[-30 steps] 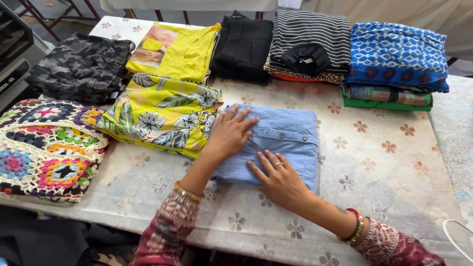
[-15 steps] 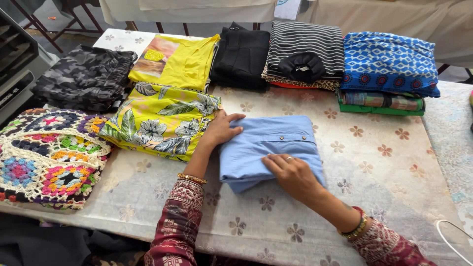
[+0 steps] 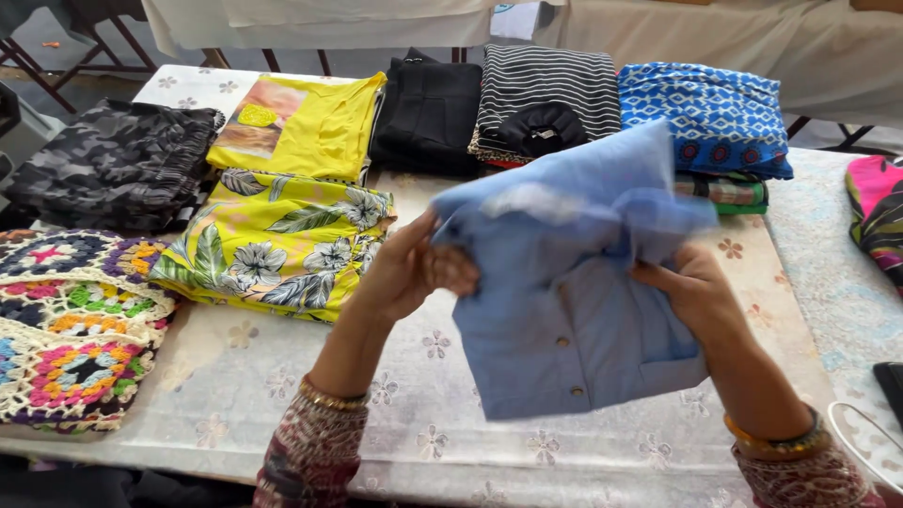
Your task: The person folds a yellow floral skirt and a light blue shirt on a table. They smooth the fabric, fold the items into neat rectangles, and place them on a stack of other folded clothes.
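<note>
while the folded light blue buttoned shirt (image 3: 564, 310) hangs lifted above the floral-patterned table cover (image 3: 282, 376), the left hand (image 3: 404, 268) pinches its left edge and the right hand (image 3: 691, 292) clasps its right edge.

A table (image 3: 282, 376) covered in a pale cloth printed with small flowers carries folded garments laid along its far edge and left side. At the left lies a multicoloured crochet piece (image 3: 66, 329), behind it a dark camouflage garment (image 3: 108, 165), and beside those a yellow leaf-print garment (image 3: 273, 249) with a plain yellow top (image 3: 301, 127) just beyond it. Along the back sit a black garment (image 3: 428, 113), a black-and-white striped stack (image 3: 546, 99) and a blue patterned garment (image 3: 701, 108) resting on a green folded piece (image 3: 738, 193), while a pink and dark garment (image 3: 875, 212) lies at the right edge.
</note>
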